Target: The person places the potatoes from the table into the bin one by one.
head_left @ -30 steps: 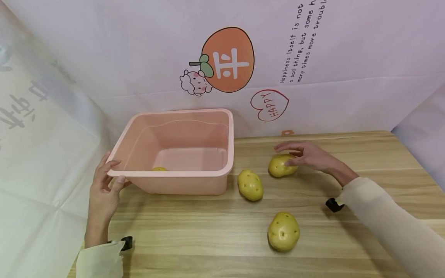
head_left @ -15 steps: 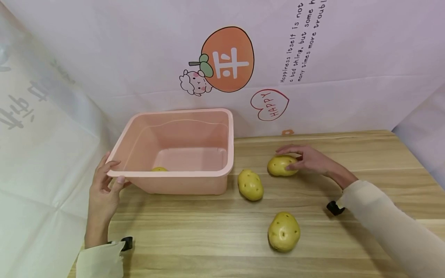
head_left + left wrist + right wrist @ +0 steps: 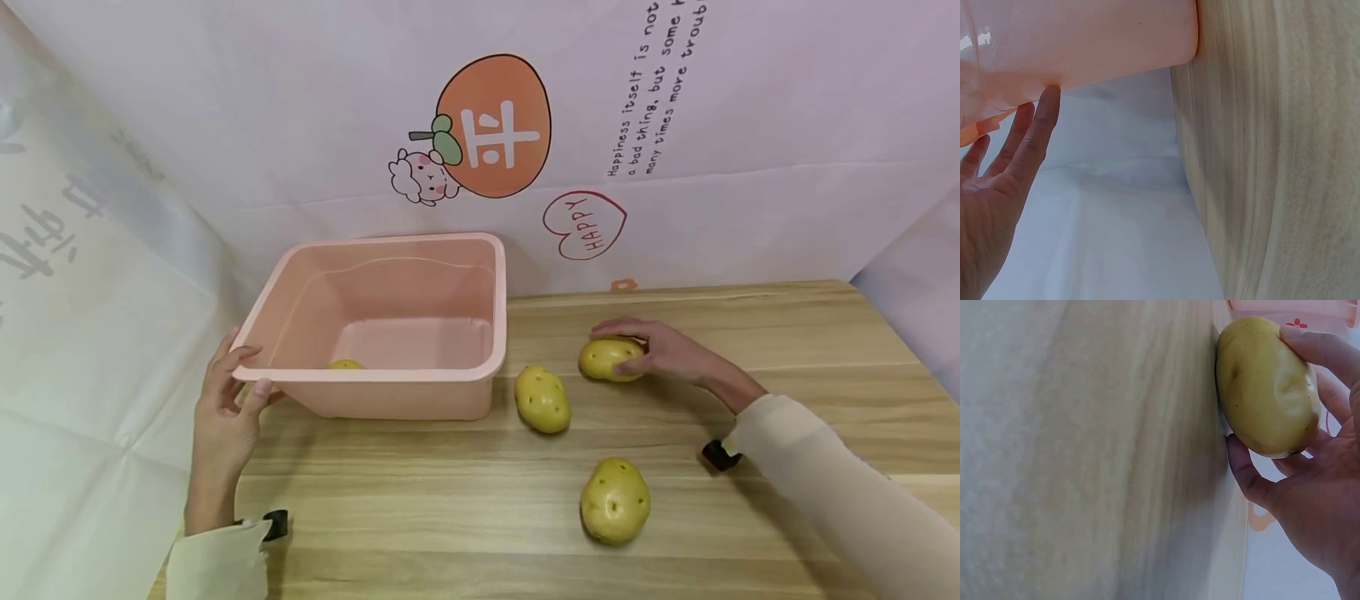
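A pink plastic tub (image 3: 420, 392) stands at the back left. My left hand (image 3: 228, 417) holds its near left corner, a finger over the rim and the thumb at the front; in the left wrist view, fingers (image 3: 1041, 128) touch the outer wall. My right hand (image 3: 671, 354) grips a yellow potato (image 3: 600, 360) from its right side. The right wrist view has fingers and thumb spread around that potato (image 3: 1266, 387), close against the tabletop. A second potato (image 3: 542, 400) lies between the tub and the right hand. Nearer the front lies another potato (image 3: 615, 502).
Inside the tub, the top of one more potato (image 3: 347, 364) shows above the near rim. The wooden table (image 3: 450, 508) meets a printed white cloth (image 3: 750, 225) at the back, and another cloth (image 3: 97, 417) hangs along the left.
My right hand has come down and closed around the back potato, which has turned a little. My left hand stays on the tub's corner.
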Tool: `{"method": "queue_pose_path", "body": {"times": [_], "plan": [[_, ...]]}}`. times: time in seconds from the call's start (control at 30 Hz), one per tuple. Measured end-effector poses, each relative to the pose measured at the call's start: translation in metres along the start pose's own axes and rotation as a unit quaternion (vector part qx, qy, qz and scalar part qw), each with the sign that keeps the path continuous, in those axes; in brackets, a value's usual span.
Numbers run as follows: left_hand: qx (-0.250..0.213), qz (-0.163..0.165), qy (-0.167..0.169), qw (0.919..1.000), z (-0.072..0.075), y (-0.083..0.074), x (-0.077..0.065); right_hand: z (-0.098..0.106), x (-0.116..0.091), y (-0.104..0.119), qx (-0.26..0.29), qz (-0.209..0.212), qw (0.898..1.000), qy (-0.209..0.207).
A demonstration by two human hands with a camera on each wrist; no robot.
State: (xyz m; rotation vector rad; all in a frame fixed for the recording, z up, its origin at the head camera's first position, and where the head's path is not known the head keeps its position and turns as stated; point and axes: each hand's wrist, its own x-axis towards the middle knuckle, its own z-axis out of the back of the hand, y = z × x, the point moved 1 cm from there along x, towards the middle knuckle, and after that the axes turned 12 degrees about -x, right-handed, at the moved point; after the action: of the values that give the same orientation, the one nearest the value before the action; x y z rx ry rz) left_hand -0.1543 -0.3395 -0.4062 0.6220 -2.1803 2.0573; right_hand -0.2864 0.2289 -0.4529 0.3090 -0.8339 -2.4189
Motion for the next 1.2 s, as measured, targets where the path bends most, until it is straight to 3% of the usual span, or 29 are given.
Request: {"method": "queue_pose_path", "body": {"times": [0.5, 1.2], "plan": [[0.010, 0.002, 0.006, 0.9999, 0.0015, 0.0009, 0.0000, -0.0080, -0.0013, 0.0076, -0.018, 0.007, 1.000, 0.002], [0.004, 0.000, 0.003, 1.0000, 0.0005, 0.0000, -0.0006, -0.0009, -0.0033, 0.0095, -0.043, 0.031, 0.997, -0.054]]}}
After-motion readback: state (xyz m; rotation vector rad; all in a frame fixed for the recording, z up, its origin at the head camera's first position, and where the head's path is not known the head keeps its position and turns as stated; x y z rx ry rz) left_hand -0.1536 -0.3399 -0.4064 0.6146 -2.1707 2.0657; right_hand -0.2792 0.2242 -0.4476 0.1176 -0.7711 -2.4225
